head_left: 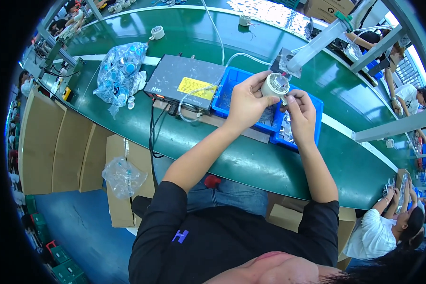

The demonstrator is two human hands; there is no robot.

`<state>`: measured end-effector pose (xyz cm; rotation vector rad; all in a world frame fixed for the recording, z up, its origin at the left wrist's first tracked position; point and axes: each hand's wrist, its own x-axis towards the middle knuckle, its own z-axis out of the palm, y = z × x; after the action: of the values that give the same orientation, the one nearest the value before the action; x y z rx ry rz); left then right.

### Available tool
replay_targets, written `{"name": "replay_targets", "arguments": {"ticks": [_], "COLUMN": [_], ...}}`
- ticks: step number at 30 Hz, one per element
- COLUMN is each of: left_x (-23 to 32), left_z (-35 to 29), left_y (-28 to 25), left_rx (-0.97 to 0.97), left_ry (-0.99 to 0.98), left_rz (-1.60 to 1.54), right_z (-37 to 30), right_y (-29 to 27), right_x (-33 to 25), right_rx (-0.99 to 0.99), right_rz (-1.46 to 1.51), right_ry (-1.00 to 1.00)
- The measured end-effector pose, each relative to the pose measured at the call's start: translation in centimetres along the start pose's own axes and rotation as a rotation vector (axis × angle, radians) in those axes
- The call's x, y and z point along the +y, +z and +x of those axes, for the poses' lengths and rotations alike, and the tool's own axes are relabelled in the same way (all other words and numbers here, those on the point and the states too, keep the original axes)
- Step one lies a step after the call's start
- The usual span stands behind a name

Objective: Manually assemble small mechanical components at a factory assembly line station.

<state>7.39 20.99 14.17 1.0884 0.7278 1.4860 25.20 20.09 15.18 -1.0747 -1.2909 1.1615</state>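
My left hand [246,102] is closed around a small round cream-white plastic housing [270,90], its thumb along the near side and the fingers behind. The housing is tilted, and its upper face shows a clear or greyish inner part. At its lower right edge, my right hand [302,113] has thumb and fingers pinched together; what lies between the fingertips is too small to make out. Both hands are raised above two blue bins. The left bin [230,81] and the right bin [317,116] hold small greyish and whitish parts.
Left of the bins stands a grey control box [175,71] with a yellow label, cables and a clear hose. Beside it lies a plastic bag [123,66] of round parts. A metal post [317,45] rises behind my hands. Similar housings sit on the green conveyor [189,31]. Co-workers are at right.
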Motion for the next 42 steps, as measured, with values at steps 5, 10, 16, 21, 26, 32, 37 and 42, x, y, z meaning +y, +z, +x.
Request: {"name": "replay_targets", "arguments": {"ticks": [5, 10, 16, 21, 26, 32, 37, 42], "left_x": [0.4, -0.1, -0.9, -2.3, -5.6, -5.6, -5.8, -5.8], "left_z": [-0.2, -0.7, -2.8, -7.6, -12.2, -11.4, -11.3, -11.3], "left_y": [0.4, 0.2, 0.1, 1.9, 7.3, 7.1, 6.8, 7.4], "left_rx": [0.022, 0.037, 0.099, -0.712, -1.41, -1.482, -1.465, -1.444], "left_ry": [0.057, 0.118, 0.601, 1.008, 1.275, 0.973, 0.903, 0.86], "left_rz": [-0.043, -0.039, 0.644, 0.559, 0.528, 0.565, 0.607, 0.602], "right_z": [-0.3, -0.1, 1.7, 5.5, 7.8, 9.9, 10.4, 8.2], "right_y": [0.5, 0.7, -3.3, -9.9, -17.5, -19.7, -18.5, -18.5], "right_x": [0.6, 0.6, -0.7, -1.4, 7.4, 10.9, 11.1, 10.3], "right_rx": [-0.035, -0.047, -0.103, 0.065, 0.54, 0.738, 0.706, 0.848], "right_rz": [0.091, 0.091, -0.008, 0.134, -0.183, -0.649, -1.154, -0.875], "right_ry": [-0.15, -0.146, -0.139, -0.157, -0.145, -0.104, -0.249, -0.479]}}
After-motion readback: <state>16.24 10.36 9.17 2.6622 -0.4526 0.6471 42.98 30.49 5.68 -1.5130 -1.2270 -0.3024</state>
